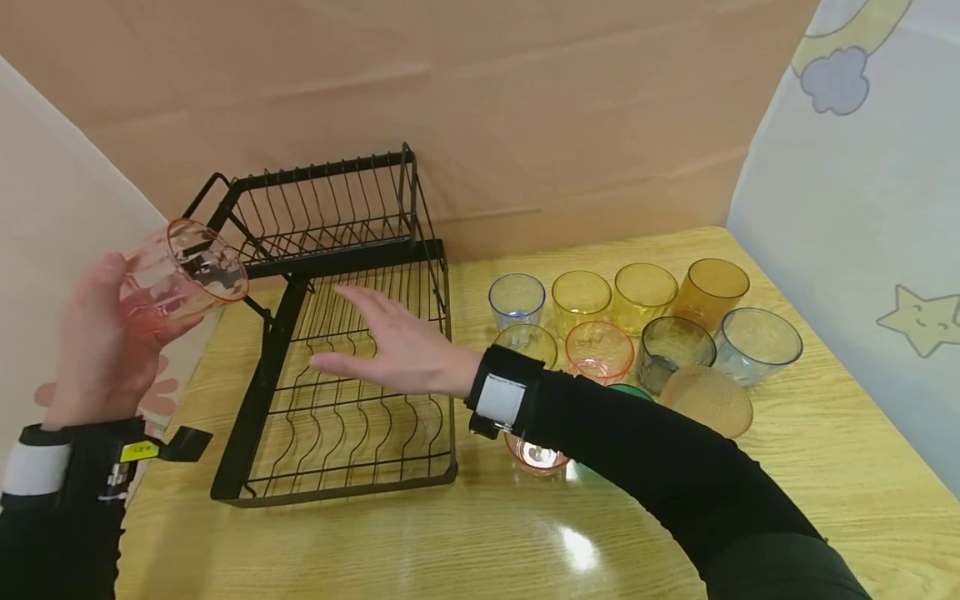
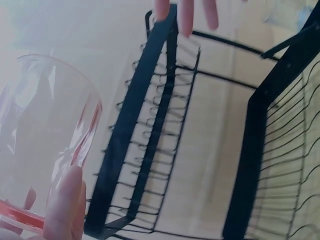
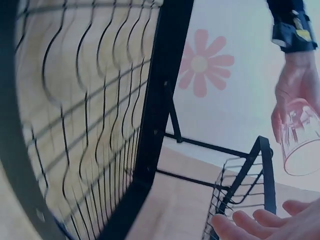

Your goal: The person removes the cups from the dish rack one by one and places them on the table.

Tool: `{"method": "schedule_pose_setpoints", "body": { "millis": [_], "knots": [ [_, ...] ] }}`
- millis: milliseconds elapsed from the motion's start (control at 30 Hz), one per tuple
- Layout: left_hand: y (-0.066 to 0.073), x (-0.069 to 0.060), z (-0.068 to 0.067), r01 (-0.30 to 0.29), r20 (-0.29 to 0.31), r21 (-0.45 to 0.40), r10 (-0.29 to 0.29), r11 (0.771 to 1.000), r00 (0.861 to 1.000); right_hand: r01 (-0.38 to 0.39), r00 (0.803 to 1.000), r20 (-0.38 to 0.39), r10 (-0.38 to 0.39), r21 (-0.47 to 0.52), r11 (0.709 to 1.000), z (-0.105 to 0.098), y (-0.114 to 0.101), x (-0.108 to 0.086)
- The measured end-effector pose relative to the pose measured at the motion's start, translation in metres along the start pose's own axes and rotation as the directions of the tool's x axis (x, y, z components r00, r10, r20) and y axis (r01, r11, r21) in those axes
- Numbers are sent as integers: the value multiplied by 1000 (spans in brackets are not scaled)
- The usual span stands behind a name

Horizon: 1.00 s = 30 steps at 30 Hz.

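My left hand (image 1: 112,333) grips a clear pink glass (image 1: 180,275) near its base, tilted with its mouth toward the right. The glass is held up in the air at the left of the black dish rack (image 1: 262,400). In the left wrist view the thumb lies along the wall of the glass (image 2: 50,125). Over the rack's lower tier my right hand (image 1: 405,346) reaches out with its fingers extended, holding nothing. The right wrist view shows those fingers (image 3: 250,225) near the upper tier, apart from the glass.
Several coloured glasses stand on the wooden table (image 1: 337,550) right of the rack, among them a blue-rimmed glass (image 1: 517,300), an amber glass (image 1: 712,292) and a grey glass (image 1: 675,350). A round tan textured piece (image 1: 708,404) is near them. My right forearm hides part of the group.
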<state>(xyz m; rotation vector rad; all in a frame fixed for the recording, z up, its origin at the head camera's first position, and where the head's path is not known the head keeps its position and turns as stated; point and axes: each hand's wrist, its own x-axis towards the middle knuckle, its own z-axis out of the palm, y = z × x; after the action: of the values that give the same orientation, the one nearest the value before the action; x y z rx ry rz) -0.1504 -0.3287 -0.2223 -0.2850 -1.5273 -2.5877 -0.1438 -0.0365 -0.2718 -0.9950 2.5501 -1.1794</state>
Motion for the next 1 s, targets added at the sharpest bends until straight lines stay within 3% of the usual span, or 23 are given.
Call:
{"method": "schedule_pose_setpoints", "body": {
  "millis": [100,200,333,433,533,667,767,867,1000],
  "knots": [
    [-10,-10,-1,23,7,-31,-22,999,1000,-8,1000,-29,12,156,988,7,1,0],
    [-22,-20,4,22,-7,21,-22,1000,1000,-42,997,-43,59,318,947,13,2,-3],
    [-45,-32,15,28,-4,84,-27,996,1000,-99,988,-55,144,490,866,21,4,-10],
    [-61,-40,23,67,-10,84,-66,994,998,-110,978,-82,193,582,806,27,4,-16],
    [-76,-47,35,121,-56,124,-115,985,992,-101,968,-106,230,670,735,33,4,-20],
    [-95,-51,53,158,-99,186,-141,970,985,-95,954,-123,272,739,667,39,4,-24],
    [-108,-53,65,185,-122,239,-159,953,980,-96,938,-143,314,766,636,43,5,-26],
    [-118,-54,74,210,-150,306,-171,929,974,-100,911,-172,374,789,606,44,5,-26],
    [-129,-55,84,226,-156,354,-180,907,971,-93,863,-231,449,801,592,43,5,-27]
  ]
}}
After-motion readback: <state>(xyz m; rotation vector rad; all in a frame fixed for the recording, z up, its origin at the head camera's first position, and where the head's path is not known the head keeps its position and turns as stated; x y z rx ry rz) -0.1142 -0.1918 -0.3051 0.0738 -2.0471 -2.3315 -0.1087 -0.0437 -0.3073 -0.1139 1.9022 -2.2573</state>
